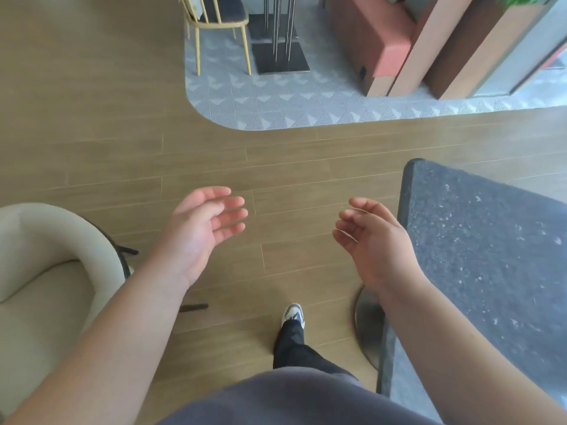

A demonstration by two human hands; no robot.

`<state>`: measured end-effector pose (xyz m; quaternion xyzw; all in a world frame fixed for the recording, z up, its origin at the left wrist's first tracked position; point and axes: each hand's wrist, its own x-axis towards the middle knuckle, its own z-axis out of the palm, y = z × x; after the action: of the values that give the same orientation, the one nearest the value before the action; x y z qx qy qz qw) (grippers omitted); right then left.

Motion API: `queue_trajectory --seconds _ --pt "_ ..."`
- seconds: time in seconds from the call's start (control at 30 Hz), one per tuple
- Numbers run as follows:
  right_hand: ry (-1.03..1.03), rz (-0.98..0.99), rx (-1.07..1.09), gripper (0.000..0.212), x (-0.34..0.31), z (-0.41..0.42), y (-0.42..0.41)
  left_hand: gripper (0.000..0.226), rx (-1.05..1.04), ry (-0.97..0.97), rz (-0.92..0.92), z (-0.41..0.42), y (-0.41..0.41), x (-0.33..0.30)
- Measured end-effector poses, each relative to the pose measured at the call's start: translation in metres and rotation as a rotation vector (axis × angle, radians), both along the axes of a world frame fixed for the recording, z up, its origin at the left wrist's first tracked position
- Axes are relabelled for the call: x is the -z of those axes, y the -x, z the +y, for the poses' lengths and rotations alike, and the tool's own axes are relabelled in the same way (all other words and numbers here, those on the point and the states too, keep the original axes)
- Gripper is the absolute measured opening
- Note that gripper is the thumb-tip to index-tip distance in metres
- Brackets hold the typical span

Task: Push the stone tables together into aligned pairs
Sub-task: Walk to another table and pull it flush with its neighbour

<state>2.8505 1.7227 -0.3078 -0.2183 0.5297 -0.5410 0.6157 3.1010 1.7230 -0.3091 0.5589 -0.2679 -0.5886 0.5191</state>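
1. Dark grey speckled stone table [478, 256] with a rounded corner, filling the right side of the frame from mid-height down to the lower edge; round metal base [369, 329] showing beneath its left edge.
2. No partner table in view beside it; only a dark square pedestal base with thin metal rods [280, 47] at upper centre, top out of frame, so not identifiable as a stone table.
3. Right hand [372, 243] raised at centre right, fingers relaxed and loosely spread, holding nothing; overlapping the table's left edge in the picture, contact with it not clear.
4. Left hand [202, 231] raised at centre left over the wood-look plank floor [107, 124], palm turned inward, fingers relaxed and apart, holding nothing, well apart from the table.
5. Step in hand, by judgement: approach or repositioning, no push under way.
6. Next move likely calling for both palms set flat on the table's near left edge, then a steady shove toward its pair, edges kept parallel.
7. Beige upholstered curved armchair [46, 271] at lower left, near the left forearm.
8. Yellow metal chair with dark seat [214, 23] at upper left-centre on grey patterned tile [276, 102]; terracotta bench seating [383, 41] at upper right.
9. One foot in a white sneaker [294, 314] at lower centre.
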Motion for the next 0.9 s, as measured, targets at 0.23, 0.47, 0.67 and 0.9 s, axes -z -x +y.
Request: queue_trajectory --seconds 0.23,0.47,0.67,0.9 --pt "0.062 -0.063 0.069 0.024 0.007 -0.131 0.044 0.026 0.093 0.067 -0.034 -0.155 0.049 0.000" --pt "0.078 -0.021 0.148 0.023 -0.024 -0.283 0.122 0.026 0.192 0.069 0.030 -0.331 0.140 -0.011" --pt "0.117 -0.026 0.294 0.024 -0.045 -0.378 0.168 0.026 0.347 0.162 0.099 -0.450 0.192 -0.031" --pt "0.151 0.000 0.452 0.025 -0.047 -0.495 0.202 0.026 0.525 0.222 0.146 -0.604 0.237 -0.034"
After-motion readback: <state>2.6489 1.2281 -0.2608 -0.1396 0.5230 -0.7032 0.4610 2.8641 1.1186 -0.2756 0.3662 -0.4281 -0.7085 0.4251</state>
